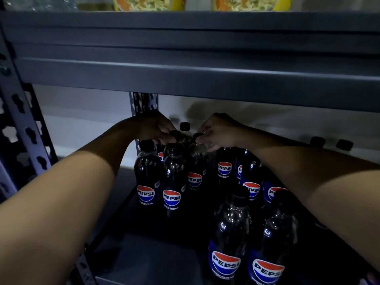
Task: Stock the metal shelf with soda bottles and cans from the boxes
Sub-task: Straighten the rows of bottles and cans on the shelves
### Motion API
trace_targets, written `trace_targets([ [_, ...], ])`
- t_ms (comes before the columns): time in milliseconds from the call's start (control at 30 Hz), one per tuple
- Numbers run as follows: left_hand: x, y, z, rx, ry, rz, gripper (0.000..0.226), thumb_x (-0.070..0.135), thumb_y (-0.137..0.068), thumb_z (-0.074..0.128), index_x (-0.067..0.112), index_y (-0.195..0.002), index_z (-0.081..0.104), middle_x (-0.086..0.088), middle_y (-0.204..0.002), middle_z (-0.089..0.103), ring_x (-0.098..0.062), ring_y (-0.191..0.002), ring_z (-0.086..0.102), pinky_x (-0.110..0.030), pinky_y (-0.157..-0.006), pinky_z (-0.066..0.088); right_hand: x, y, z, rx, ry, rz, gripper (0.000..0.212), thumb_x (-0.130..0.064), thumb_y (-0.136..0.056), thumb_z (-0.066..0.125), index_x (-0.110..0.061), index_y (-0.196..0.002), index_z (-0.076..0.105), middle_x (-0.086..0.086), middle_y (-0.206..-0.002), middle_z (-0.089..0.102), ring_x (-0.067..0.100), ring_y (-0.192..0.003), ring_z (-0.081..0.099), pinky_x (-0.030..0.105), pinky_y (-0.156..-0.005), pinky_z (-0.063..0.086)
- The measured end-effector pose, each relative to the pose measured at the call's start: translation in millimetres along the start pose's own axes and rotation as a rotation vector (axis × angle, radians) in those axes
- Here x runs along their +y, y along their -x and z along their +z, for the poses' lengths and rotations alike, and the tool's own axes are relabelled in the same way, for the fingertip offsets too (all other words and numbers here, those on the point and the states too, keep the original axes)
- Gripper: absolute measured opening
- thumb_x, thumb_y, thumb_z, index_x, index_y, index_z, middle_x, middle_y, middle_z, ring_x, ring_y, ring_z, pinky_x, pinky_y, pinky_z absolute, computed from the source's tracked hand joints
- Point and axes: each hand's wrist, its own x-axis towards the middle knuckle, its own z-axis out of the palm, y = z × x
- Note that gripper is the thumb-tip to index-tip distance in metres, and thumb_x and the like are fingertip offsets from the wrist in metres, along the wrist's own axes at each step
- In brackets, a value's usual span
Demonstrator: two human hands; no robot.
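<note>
While both arms reach deep into the dim lower bay, the left hand (153, 128) curls its fingers down over the black cap of a dark plastic Pepsi bottle (174, 173) in the left cluster, and the right hand (218, 131) pinches the black cap of the neighbouring Pepsi bottle (196, 171) just beside it — fingertips narrow, closed on the cap. Both bottles stand upright on the dark metal shelf board (144, 254), near its back left, touching or nearly touching each other. A third bottle at the far left (147, 175) stands against that pair; a black-capped bottle behind (184, 126) shows only its top between the two hands. More Pepsi bottles (251, 182) stand under the right forearm, partly hidden, and two front bottles (230, 243) stand closest to the camera at lower right. Two more black caps (331, 143) show at the far right back — bodies not visible. Above runs the grey metal shelf beam (185, 77), with a perforated grey upright post (22, 124) at left and another rear post (144, 102) behind the left hand. Yellow snack packets (150, 3) sit on the upper level.
</note>
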Motion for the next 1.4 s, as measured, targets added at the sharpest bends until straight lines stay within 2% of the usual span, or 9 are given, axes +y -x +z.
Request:
trace_targets([
  [133,0,2,-3,0.008,0.029,-0.056,0.032,0.004,-0.085,0.08,0.02,-0.109,0.067,-0.001,-0.098,0.07,-0.002,-0.073,0.072,-0.022,-0.077,0.06,-9,-2,1,-0.036,0.006,0.007,0.031,-0.008,-0.088,0.077,0.007,-0.112,0.065,0.014,-0.085,0.068,0.028,-0.079,0.075,0.038,-0.075,0.064],
  [267,-6,1,-6,0.026,-0.016,-0.089,0.045,0.009,-0.083,0.082,0.011,-0.126,0.069,-0.004,-0.103,0.073,-0.018,-0.1,0.073,-0.037,-0.1,0.055,-10,-6,5,-0.03,-0.008,0.008,0.035,-0.01,-0.086,0.079,0.006,-0.114,0.064,0.02,-0.1,0.07,0.031,-0.083,0.076,0.04,-0.076,0.064],
  [600,-13,1,-8,0.025,0.021,-0.065,0.037,0.023,-0.081,0.084,0.026,-0.115,0.071,-0.003,-0.117,0.075,-0.019,-0.11,0.07,-0.042,-0.107,0.051,-3,-9,2,-0.049,-0.025,0.008,0.04,-0.016,-0.083,0.084,0.0,-0.114,0.066,0.021,-0.095,0.074,0.033,-0.085,0.077,0.046,-0.082,0.063],
  [733,-1,-1,-8,0.088,0.053,0.028,0.046,0.041,-0.077,0.081,0.022,-0.118,0.073,0.003,-0.115,0.076,-0.013,-0.11,0.071,-0.036,-0.101,0.056,4,2,-17,-0.022,-0.096,0.013,0.046,-0.011,-0.083,0.083,0.003,-0.121,0.062,0.022,-0.104,0.074,0.029,-0.092,0.076,0.043,-0.086,0.062],
  [833,18,-9,-2,0.145,0.0,0.161,0.041,0.049,-0.081,0.077,0.026,-0.115,0.075,0.013,-0.108,0.074,0.007,-0.095,0.069,-0.014,-0.087,0.055,13,17,-43,0.047,-0.119,0.018,0.042,-0.003,-0.081,0.082,0.006,-0.118,0.065,0.023,-0.107,0.072,0.03,-0.1,0.073,0.039,-0.089,0.061],
  [1000,62,-44,31,0.137,0.017,0.202,0.056,0.074,-0.064,0.077,0.036,-0.106,0.074,0.018,-0.098,0.075,-0.004,-0.082,0.07,-0.017,-0.07,0.055,37,45,-90,0.078,0.005,0.095,0.042,-0.01,-0.087,0.077,0.003,-0.124,0.061,0.019,-0.113,0.067,0.021,-0.098,0.062,0.02,-0.078,0.049],
  [1200,113,-75,94,-0.008,-0.038,0.37,0.034,0.043,-0.086,0.08,0.025,-0.114,0.077,0.013,-0.111,0.075,0.0,-0.104,0.068,-0.012,-0.083,0.048,65,83,-130,0.078,0.177,0.22,0.038,-0.021,-0.08,0.085,0.0,-0.109,0.073,0.022,-0.098,0.067,0.023,-0.089,0.054,0.011,-0.058,0.043],
  [1267,122,-80,115,-0.074,-0.126,0.4,0.04,0.05,-0.086,0.078,0.023,-0.115,0.077,0.009,-0.113,0.075,0.001,-0.102,0.066,-0.015,-0.092,0.047,73,94,-135,0.073,0.23,0.268,0.049,-0.027,-0.072,0.091,0.001,-0.108,0.073,0.026,-0.107,0.072,0.023,-0.083,0.059,0.021,-0.066,0.048],
  [1400,119,-85,141,-0.105,-0.078,0.423,0.033,0.035,-0.091,0.077,0.003,-0.097,0.076,-0.015,-0.091,0.073,-0.01,-0.081,0.068,-0.026,-0.077,0.052,85,108,-133,0.006,0.173,0.342,0.037,-0.015,-0.079,0.085,0.004,-0.108,0.072,0.026,-0.108,0.073,0.032,-0.094,0.07,0.038,-0.084,0.057],
])
